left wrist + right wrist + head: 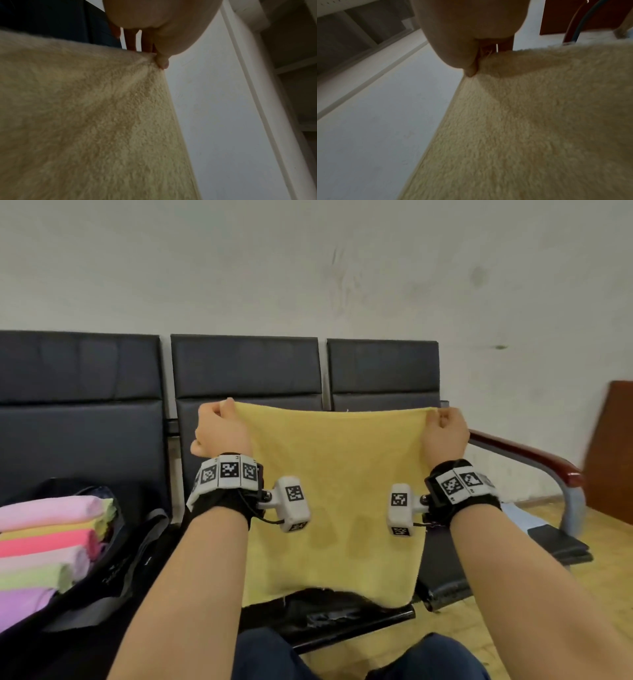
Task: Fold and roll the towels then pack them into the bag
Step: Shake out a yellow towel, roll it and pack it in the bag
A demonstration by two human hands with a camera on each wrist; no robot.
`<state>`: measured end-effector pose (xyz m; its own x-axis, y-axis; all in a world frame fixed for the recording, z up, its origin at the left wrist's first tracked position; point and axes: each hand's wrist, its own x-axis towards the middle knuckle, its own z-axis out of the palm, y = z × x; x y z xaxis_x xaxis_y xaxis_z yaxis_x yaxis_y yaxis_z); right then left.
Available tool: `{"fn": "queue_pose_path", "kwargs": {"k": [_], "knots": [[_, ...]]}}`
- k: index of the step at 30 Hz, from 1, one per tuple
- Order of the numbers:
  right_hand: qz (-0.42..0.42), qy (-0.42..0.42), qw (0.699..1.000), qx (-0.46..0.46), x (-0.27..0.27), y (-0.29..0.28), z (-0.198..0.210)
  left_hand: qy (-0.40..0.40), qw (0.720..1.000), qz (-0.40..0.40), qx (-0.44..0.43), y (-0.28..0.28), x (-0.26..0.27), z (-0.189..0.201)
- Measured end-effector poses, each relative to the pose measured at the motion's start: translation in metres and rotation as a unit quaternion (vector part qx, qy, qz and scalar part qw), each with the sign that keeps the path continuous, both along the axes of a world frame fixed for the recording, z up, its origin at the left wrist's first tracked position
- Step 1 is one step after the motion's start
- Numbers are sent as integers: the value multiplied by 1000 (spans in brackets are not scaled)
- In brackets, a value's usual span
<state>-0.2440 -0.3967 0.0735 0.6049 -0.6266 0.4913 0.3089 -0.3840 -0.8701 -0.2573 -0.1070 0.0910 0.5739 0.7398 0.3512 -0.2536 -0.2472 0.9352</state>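
Note:
A yellow towel (335,494) hangs spread flat in the air in front of me, above the middle seat. My left hand (219,429) pinches its upper left corner, my right hand (443,428) its upper right corner. The left wrist view shows the left hand (161,59) with its thumb pressed on the towel (89,121) corner. In the right wrist view the right hand (471,67) nips the towel (530,128) edge the same way. A dark bag (113,559) at the lower left holds several rolled towels (51,542) in pink, yellow, green and purple.
A row of black padded seats (246,368) stands against a pale wall. A red-brown armrest (527,453) ends the row on the right, with a brown panel (613,453) beyond it. My knees (274,659) show at the bottom.

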Motion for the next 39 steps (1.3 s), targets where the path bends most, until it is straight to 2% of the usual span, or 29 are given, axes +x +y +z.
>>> {"fn": "queue_pose_path", "kwargs": {"k": [3,7,9,11,15,18,20,24,29,31,35,37,39], "knots": [[-15,23,999,-21,-1,-5,2,-31,999,-34,-12,0,5,-1],[-36,70,997,2,-3,-2,9,32,997,-54,54,2,13,-7],[-18,101,995,11,-6,4,10,65,994,-60,72,-3,15,-10],[29,127,991,41,-8,12,8,86,989,-85,81,-11,14,-10],[218,146,956,132,-13,40,2,79,972,-178,128,-43,10,-9],[310,160,934,82,-21,66,1,70,956,-239,154,-68,8,-14],[341,158,925,55,-24,76,0,64,950,-254,173,-79,4,-16],[365,160,917,25,-27,85,-3,35,947,-258,188,-82,3,-22],[405,153,901,22,-31,85,-2,38,943,-279,177,-77,7,-27],[402,154,902,18,-28,84,-3,36,938,-309,153,-76,8,-29],[393,158,906,10,-23,80,-7,51,909,-393,130,-74,6,-31],[391,155,907,7,-23,79,-9,48,909,-381,161,-75,4,-31],[387,149,910,6,-22,79,-10,34,922,-345,175,-77,3,-32]]}}
